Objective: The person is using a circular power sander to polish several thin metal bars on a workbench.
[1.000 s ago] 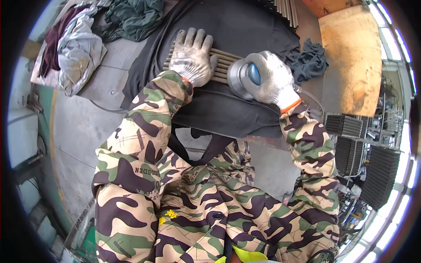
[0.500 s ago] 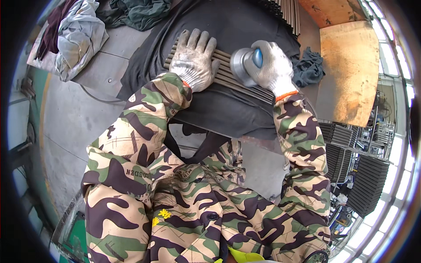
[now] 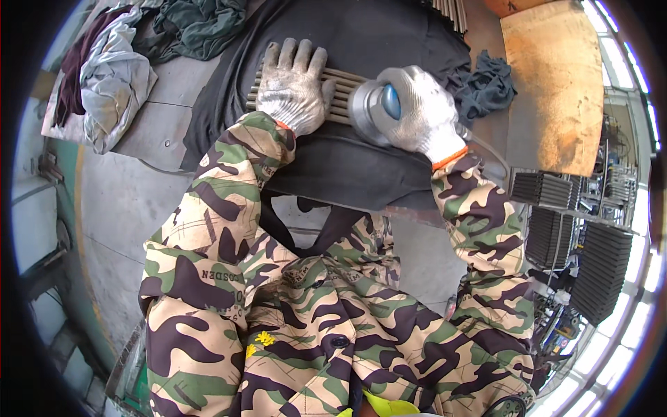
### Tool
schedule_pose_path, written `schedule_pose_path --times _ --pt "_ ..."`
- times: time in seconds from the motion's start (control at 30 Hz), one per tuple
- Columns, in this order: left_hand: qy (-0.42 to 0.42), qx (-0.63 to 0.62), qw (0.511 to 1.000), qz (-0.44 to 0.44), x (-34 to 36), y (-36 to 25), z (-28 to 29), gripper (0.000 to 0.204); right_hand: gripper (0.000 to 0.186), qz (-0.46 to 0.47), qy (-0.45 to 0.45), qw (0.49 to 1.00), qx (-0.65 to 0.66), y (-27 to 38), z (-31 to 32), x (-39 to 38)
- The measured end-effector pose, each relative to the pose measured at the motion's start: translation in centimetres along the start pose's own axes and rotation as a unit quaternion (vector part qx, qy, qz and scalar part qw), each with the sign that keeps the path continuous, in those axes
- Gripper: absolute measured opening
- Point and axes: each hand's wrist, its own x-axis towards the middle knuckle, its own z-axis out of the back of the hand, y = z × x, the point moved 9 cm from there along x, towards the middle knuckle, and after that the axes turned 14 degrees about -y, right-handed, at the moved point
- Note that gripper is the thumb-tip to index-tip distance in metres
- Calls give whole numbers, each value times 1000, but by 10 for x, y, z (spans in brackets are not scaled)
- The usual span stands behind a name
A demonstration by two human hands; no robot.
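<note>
My left hand (image 3: 295, 87), in a soiled white knit glove, lies flat with its fingers stretched out over a row of thin metal rods (image 3: 340, 96). My right hand (image 3: 424, 108), gloved the same way, is wrapped over a round grey palm sander (image 3: 360, 113) with a blue top. The sander rests on the rods to the right of my left hand and hides their right part. Under the rods a black cloth (image 3: 333, 167) covers the table.
A dark crumpled rag (image 3: 490, 87) lies beyond my right hand, near a stained wooden board (image 3: 556, 90). More rods (image 3: 451, 12) are at the far edge. Grey-white (image 3: 114, 90) and dark green cloths (image 3: 201, 28) lie at far left. Stacked dark parts (image 3: 601, 271) stand on the right.
The view has shifted a little. The sander has moved left along the rods; their right ends, visible before, are now hidden. My left hand still presses flat on them.
</note>
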Motion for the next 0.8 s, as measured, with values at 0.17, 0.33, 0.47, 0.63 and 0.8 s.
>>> schedule_pose_path --times 0.17,0.33,0.47,0.63,0.8 --pt "-11 -16 999 -33 -11 -8 16 59 36 -51 -27 997 -46 -15 -7 19" --pt "7 -14 999 -50 -11 -14 20 55 44 -47 27 998 12 1 -5 0" --pt "3 -13 997 -78 -7 -18 21 49 39 -71 -12 997 -29 -20 -10 14" --pt "16 -12 996 -84 -15 -8 11 54 36 -62 6 998 10 2 -1 -6" --pt "11 1 995 -99 -6 -15 3 55 41 -97 7 995 -35 -19 -10 2"
